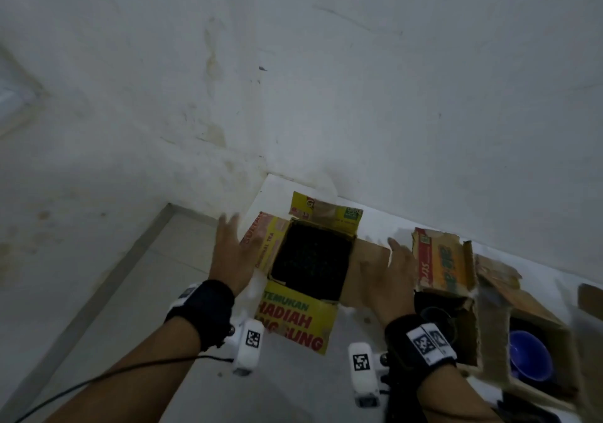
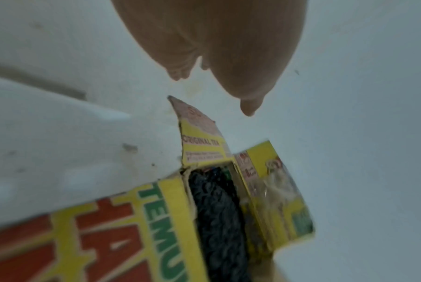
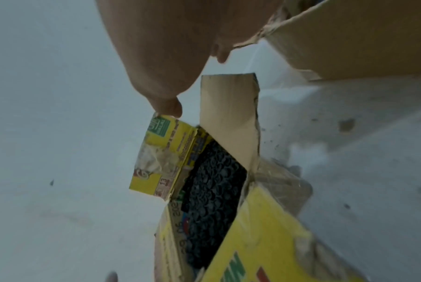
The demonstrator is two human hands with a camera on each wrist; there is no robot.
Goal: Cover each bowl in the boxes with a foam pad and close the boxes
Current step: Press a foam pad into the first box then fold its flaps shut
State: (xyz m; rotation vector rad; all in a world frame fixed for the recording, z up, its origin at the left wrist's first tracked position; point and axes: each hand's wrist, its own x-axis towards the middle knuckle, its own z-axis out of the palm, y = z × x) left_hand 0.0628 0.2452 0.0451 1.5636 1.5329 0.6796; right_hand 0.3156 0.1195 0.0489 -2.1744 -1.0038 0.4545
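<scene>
An open yellow tea box (image 1: 298,324) stands on the white table, with a black foam pad (image 1: 311,259) lying inside and filling its opening. My left hand (image 1: 233,246) hovers with straight fingers beside the box's raised left flap (image 1: 270,243), holding nothing. My right hand (image 1: 391,266) is flat over the brown right flap (image 1: 368,259). The left wrist view shows the left flap (image 2: 199,137) below my fingers (image 2: 216,47) and the pad (image 2: 219,219). In the right wrist view my thumb tip (image 3: 171,106) is at the far flap's corner (image 3: 161,152), next to the pad (image 3: 212,190).
A second worn box (image 1: 443,266) with raised flaps stands to the right, something dark inside it. Further right, a third open box (image 1: 538,311) holds a blue bowl (image 1: 530,355). The wall is close behind; the table edge (image 1: 257,200) and floor (image 1: 114,292) lie left.
</scene>
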